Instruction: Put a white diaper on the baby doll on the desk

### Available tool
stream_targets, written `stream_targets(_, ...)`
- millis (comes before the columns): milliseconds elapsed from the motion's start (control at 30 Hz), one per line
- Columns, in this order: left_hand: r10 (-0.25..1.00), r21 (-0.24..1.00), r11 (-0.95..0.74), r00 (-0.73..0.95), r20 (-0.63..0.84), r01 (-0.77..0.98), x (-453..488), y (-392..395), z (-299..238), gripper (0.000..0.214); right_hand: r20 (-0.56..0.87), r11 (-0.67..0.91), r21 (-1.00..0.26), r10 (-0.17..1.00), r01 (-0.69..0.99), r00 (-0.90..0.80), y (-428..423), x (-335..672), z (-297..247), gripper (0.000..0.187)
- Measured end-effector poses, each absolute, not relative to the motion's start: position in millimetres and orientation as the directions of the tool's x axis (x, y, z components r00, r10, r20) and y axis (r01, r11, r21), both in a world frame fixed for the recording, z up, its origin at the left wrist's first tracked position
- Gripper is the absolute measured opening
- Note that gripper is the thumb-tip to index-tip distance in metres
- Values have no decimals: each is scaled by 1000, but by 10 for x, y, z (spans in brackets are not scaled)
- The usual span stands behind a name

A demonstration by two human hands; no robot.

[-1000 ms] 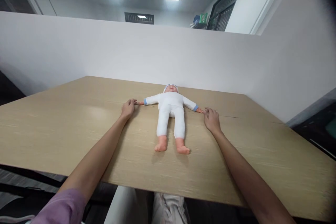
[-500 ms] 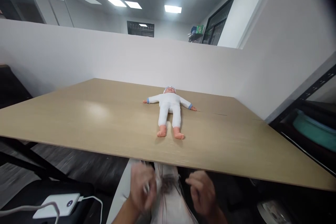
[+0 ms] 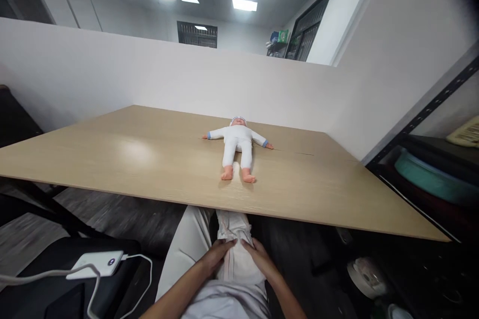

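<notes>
My left hand (image 3: 217, 255) and my right hand (image 3: 259, 257) are low in the head view, just under the table's front edge. Both grip a soft white item with gathered edges and pinkish strips, which looks like a diaper (image 3: 241, 265), over my lap. The thumbs lie on top of it, and the other fingers are partly hidden beneath. Beyond the hands, a baby doll (image 3: 238, 138) lies on its back on the table (image 3: 168, 174). It wears a white suit with blue cuffs and a cap; its arms are spread and its bare feet point towards me.
A white power bank (image 3: 98, 264) with a cable rests on a black seat (image 3: 33, 294) at lower left. To the right, a shelf (image 3: 415, 124) holds a teal basin (image 3: 430, 177). A low white wall (image 3: 224, 77) stands behind the table.
Both hands were raised, apart and blurred, with fingers curled; now they have come down and closer together onto the diaper. The doll lies as before. The view has tilted slightly downward.
</notes>
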State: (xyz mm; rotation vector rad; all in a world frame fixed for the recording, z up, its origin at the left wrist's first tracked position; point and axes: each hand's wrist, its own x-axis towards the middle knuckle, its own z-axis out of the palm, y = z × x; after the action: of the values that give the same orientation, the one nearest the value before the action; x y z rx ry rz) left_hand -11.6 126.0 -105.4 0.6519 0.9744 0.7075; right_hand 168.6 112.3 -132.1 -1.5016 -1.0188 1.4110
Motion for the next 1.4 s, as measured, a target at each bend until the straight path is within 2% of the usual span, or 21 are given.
stream_targets(100,823,795,544,355,-444,-267,-165,1047,-671,76,-268,-271,-961,962,-61,-55,907,1675,-856,79)
stream_targets(200,906,890,348,348,-239,-295,-253,653,-95,69,-173,-184,-976,980,-120,-100,442,1685,-267,67)
stream_targets(267,942,919,204,324,-90,-337,-286,411,272,62,-157,-154,-981,987,-119,16,163,1677,60,73)
stream_targets(333,956,934,141,289,-42,-329,-295,280,542,56,-130,-123,-990,985,-68,110,21,1640,273,77)
stream_targets(500,983,953,131,162,-88,-274,-280,520,676,52,-69,-70,-998,983,-3,168,301,1459,395,73)
stream_targets(767,956,911,282,166,-242,-300,-387,1094,131,55,-36,-50,-990,994,134,101,865,1321,58,71)
stream_targets(933,936,891,348,169,-310,-290,-447,1117,-90,59,-121,-197,-950,947,241,299,865,1365,-220,80)
stream_targets(1033,919,874,394,145,-366,-286,-443,1089,-116,63,-116,-160,-968,968,193,224,891,1409,-220,68)
stream_targets(1133,921,873,389,145,-361,-295,-423,1061,-107,59,-79,-98,-986,987,132,140,955,1484,-160,57)
stream_targets(1400,931,886,365,131,-341,-285,-404,1014,-113,59,-43,-42,-999,982,-14,184,1159,1595,-71,63)
